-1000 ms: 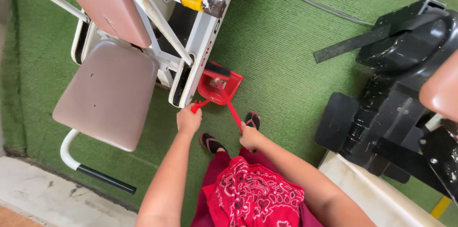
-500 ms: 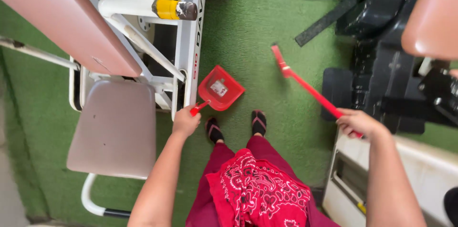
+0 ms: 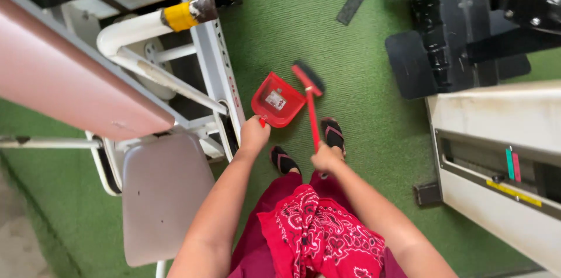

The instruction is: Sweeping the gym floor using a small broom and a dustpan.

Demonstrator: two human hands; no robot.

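Seen from above, a person stands on green turf flooring (image 3: 362,132) beside a white exercise machine (image 3: 204,68) with a pinkish seat (image 3: 160,193). The left hand (image 3: 255,135) has a closed grip on a red dustpan (image 3: 277,100) resting on the floor. The right hand (image 3: 326,159) has a closed grip on a red brush (image 3: 310,97), whose head sits at the dustpan's edge

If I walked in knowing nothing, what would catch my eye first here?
Most likely the bright red dustpan on the green turf floor, its handle held by the left hand, with the right hand holding a red brush whose head meets the pan's right edge. Next, the gym machine's white frame and pinkish seat pad fill the left side, and a black machine sits at upper right.
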